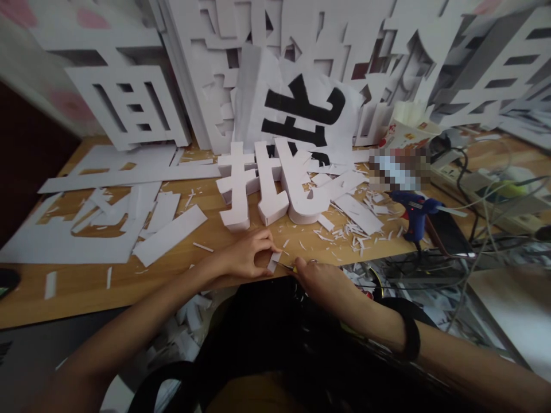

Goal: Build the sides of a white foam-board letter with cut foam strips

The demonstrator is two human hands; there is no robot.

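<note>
Near the table's front edge, my left hand [252, 253] pinches a small white piece of foam board [273, 262] between thumb and finger. My right hand [317, 278] is closed around a craft knife [284, 266], whose thin blade reaches to the small piece. Just beyond my hands stands a white three-dimensional character [270, 189] made of board strips. Behind it, a paper sheet [297, 115] printed with a bold black character leans against stacked white cut-out letters [206, 86].
A blue glue gun [415, 212] lies at the right beside a dark phone [450, 232], with cables and power strips further right. A paper cup [408, 129] stands behind. Cut board sheets [99, 241] cover the left; scraps [357, 232] litter the tabletop.
</note>
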